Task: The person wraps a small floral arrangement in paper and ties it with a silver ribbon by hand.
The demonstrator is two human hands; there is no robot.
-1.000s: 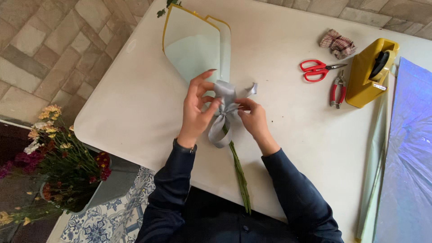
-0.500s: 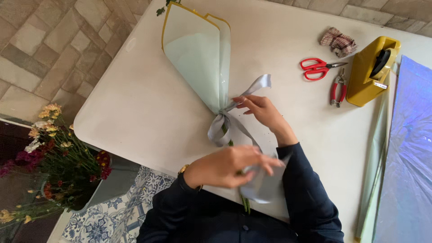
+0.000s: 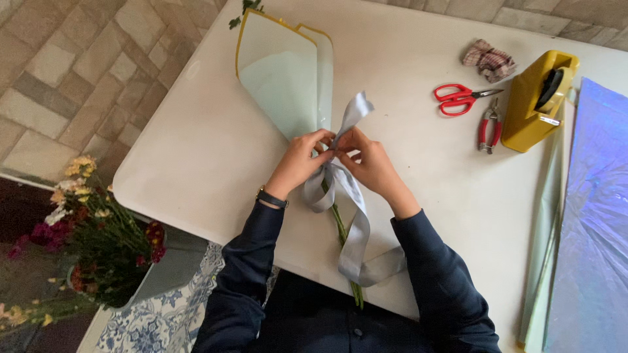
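Note:
A bouquet wrapped in pale green paper with a yellow rim (image 3: 284,78) lies on the white table (image 3: 196,157), its green stems (image 3: 343,238) pointing toward me. A grey ribbon (image 3: 353,225) circles the narrow neck of the wrap; one end sticks up, a loop hangs left, and a long tail trails down over the stems. My left hand (image 3: 304,160) and my right hand (image 3: 369,160) meet at the neck, both pinching the ribbon at its knot.
Red scissors (image 3: 458,98), small red pliers (image 3: 489,129), a yellow tape dispenser (image 3: 536,101) and a crumpled cloth (image 3: 489,60) lie at the right. Sheets of wrapping paper (image 3: 589,216) cover the right edge. A bucket of mixed flowers (image 3: 98,242) stands on the floor, left.
My left hand has come back up from near the table's front edge to the neck of the wrap. The ribbon tail it had pulled down now hangs loose over the stems.

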